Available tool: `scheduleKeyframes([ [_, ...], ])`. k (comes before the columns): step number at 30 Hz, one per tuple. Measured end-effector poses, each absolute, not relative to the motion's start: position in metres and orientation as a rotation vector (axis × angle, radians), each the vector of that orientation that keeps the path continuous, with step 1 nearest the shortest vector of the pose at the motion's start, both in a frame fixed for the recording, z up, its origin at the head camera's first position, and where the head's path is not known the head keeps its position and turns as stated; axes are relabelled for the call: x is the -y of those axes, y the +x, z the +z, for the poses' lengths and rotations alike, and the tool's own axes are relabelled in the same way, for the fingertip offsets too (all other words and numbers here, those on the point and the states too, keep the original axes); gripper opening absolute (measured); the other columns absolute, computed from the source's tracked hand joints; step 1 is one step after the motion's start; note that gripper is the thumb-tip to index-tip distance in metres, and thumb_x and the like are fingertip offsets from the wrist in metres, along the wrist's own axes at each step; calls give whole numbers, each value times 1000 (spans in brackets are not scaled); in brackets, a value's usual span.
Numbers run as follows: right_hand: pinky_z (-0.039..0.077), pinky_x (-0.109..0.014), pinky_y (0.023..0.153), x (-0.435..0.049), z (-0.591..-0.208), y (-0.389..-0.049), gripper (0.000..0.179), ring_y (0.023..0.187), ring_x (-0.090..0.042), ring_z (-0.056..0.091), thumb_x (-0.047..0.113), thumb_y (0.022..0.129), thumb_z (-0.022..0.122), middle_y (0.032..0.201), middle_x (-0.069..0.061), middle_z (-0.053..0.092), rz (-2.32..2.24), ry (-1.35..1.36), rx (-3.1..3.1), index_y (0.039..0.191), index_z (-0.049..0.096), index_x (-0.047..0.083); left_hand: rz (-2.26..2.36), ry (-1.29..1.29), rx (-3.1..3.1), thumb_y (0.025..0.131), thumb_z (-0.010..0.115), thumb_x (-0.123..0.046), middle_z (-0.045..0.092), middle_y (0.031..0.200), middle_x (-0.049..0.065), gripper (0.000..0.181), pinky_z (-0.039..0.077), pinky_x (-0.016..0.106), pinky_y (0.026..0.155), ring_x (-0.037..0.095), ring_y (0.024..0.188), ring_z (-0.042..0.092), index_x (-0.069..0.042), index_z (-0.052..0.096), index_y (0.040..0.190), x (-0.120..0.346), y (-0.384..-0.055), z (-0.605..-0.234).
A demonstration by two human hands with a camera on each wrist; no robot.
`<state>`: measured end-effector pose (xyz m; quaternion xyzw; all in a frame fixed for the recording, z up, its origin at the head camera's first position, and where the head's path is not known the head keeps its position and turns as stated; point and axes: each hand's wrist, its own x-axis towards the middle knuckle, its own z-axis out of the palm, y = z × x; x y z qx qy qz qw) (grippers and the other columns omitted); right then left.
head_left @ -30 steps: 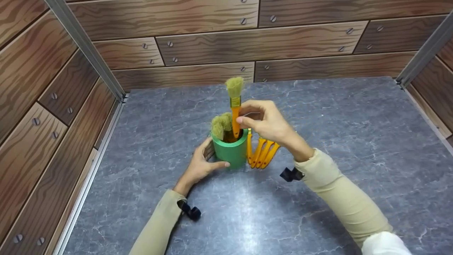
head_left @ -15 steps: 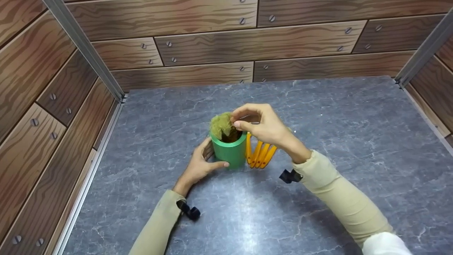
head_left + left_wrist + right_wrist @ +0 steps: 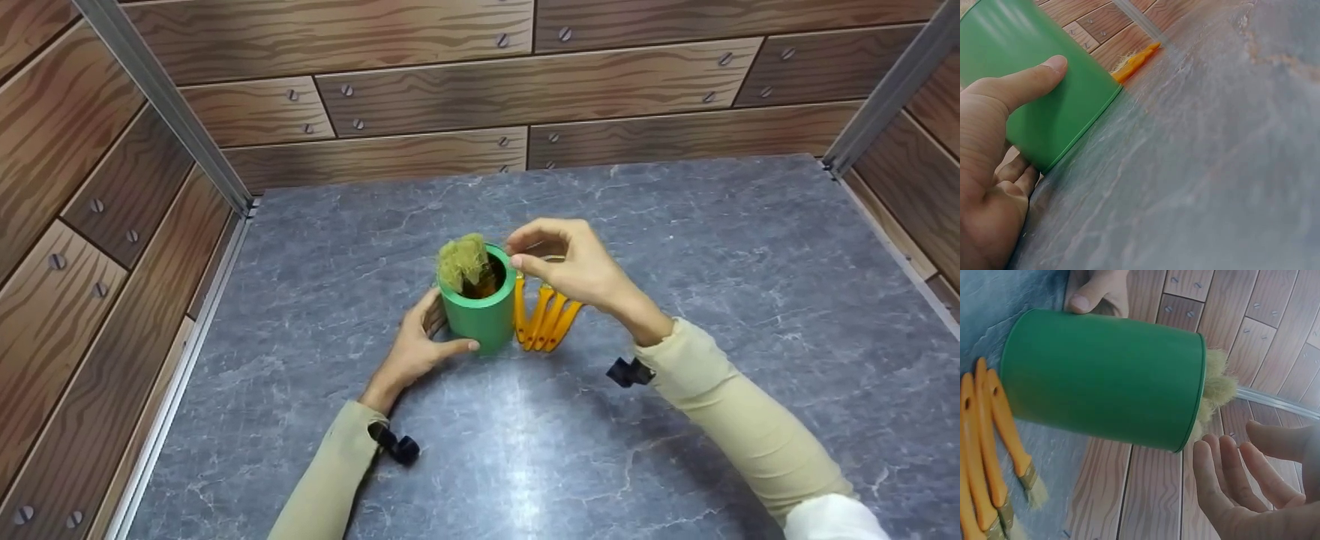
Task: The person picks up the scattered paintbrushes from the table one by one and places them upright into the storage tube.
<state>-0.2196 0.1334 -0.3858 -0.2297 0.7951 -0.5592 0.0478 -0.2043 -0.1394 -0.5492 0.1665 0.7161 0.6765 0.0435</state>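
A green cylindrical pot (image 3: 481, 324) stands upright on the table with several bristle-up paintbrushes (image 3: 463, 262) in it. My left hand (image 3: 414, 351) grips the pot low on its left side, thumb across the front and fingers behind. In the left wrist view the left thumb (image 3: 1033, 81) lies against the pot wall. Just right of the pot's rim is my right hand (image 3: 576, 266), its fingers loosely bent with nothing between them. The right wrist view shows those fingers (image 3: 1230, 475) apart from the bristles (image 3: 1217, 382) at the pot's mouth.
Several orange-handled paintbrushes (image 3: 551, 322) lie fanned on the table right of the pot, their bristle ends partly hidden under the right hand. Wood-patterned walls (image 3: 420, 97) and metal corner posts (image 3: 165, 105) bound the grey marbled table (image 3: 675, 217).
The right hand has lowered a paintbrush into the pot, let it go and moved a little to the right. The left hand keeps its hold on the pot.
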Motion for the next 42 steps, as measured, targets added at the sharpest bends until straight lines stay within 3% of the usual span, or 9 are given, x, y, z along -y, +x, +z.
scheduleKeyframes([
  [14,63,-28,86,-157,-412,-223,20,100,-29,75,10,98,78,113,-16,77,-1595,-578,-2557,116,77,1,2052,476,-2198,79,97,-12,46,167,3,106,31,44,133,25,158,39,-19,37,167,144,-202,-546],
  [25,67,-43,86,-172,-455,-230,18,91,-32,76,3,91,82,101,-19,79,-1436,-526,-2726,106,76,-5,2061,494,-2198,80,96,-11,48,166,3,105,33,42,132,23,157,41,-18,38,166,142,-204,-545],
  [34,67,-32,74,-178,-479,-230,16,79,-26,73,4,86,87,92,-17,76,-1259,-439,-2785,91,74,-3,2068,488,-2192,79,96,-9,47,167,6,105,31,44,133,27,157,41,-15,38,166,140,-203,-547],
  [42,56,-27,61,-182,-484,-228,16,67,-14,62,12,88,86,80,-6,72,-981,-336,-2755,86,72,6,2061,502,-2184,80,96,-9,48,166,3,104,32,42,132,23,157,41,-19,38,166,139,-203,-550],
])
